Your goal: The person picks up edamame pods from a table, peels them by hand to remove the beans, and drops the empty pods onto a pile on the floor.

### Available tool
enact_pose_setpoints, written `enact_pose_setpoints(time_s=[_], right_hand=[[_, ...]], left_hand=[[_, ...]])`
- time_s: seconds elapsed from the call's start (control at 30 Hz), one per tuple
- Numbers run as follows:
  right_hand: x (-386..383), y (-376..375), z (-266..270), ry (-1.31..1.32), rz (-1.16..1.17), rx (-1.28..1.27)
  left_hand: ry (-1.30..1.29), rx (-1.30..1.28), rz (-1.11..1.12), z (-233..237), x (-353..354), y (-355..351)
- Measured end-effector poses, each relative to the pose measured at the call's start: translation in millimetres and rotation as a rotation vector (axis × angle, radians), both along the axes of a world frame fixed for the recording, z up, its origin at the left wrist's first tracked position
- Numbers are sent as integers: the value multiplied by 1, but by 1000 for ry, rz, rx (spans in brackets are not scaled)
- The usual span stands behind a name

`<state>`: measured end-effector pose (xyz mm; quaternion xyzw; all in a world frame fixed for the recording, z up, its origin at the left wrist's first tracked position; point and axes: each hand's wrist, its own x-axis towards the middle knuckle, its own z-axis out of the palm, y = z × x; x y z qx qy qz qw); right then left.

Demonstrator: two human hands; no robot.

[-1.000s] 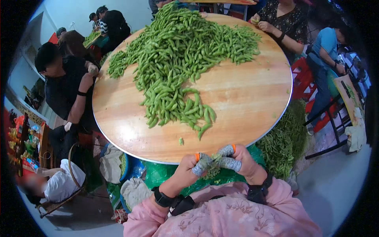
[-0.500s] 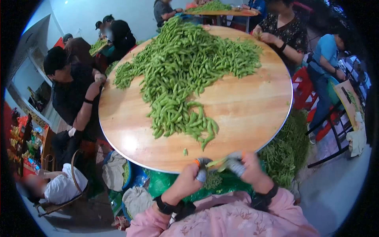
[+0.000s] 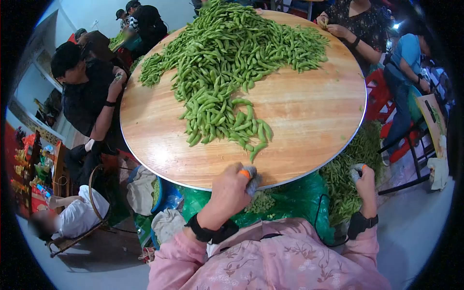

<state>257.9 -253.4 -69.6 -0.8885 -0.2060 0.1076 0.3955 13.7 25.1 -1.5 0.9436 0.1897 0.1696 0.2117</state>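
Observation:
My left hand (image 3: 232,188) is closed over the near rim of the round wooden table (image 3: 299,140), grey covers and an orange band on its fingers. Whatever it holds is hidden. Off to the right, my right hand (image 3: 365,183) is raised beside the leafy green heap (image 3: 345,179), its covered fingertips pressed together; I cannot make out anything in them. A large pile of green pods (image 3: 222,63) covers the far and middle part of the table, with a few loose pods at its near tip.
Small green bits (image 3: 261,202) lie on green plastic (image 3: 299,198) below the table edge. A blue tub (image 3: 169,197) with cloths stands at the left. People sit at the table's left (image 3: 79,92) and far right (image 3: 357,29). Red stools (image 3: 379,96) stand at the right.
My hands have parted: the right moved far right, and the left shifted slightly up toward the table. The green piece between them no longer shows. The view has tilted down a little.

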Motion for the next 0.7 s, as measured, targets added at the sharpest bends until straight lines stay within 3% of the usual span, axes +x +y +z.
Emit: enact_pose_setpoints(time_s=[0.03,0.1,0.17,0.23,0.33,0.4,0.47,0.5,0.53,0.57,0.6,0.63,0.67,0.7], right_hand=[[-1,0,-2,-112,21,-56],[-3,4,0,-227,40,-107],[-12,15,10,-178,89,-34],[-27,32,27,-92,132,40],[-53,60,43,60,240,185],[-66,78,49,119,304,264],[-77,94,51,150,519,338],[-82,103,52,152,516,341],[-88,111,54,392,567,428],[-92,120,57,631,616,511],[-98,129,61,631,615,513],[-103,138,66,796,689,587],[-108,144,69,961,761,660],[-111,148,69,960,761,661]], left_hand=[[-48,22,98,3,6,2],[-52,81,83,8,22,9],[-56,137,66,9,38,18],[161,243,14,0,53,29],[274,311,-25,-5,66,40],[262,309,-39,-5,66,40],[251,306,-48,-4,63,39],[113,38,-23,-4,57,35],[-25,-232,1,-3,51,30],[-24,-231,-1,-1,47,23],[-215,-510,-60,1,44,14],[-406,-788,-120,3,39,5],[-445,-806,-158,6,35,-3],[-444,-806,-160,6,30,-7]])
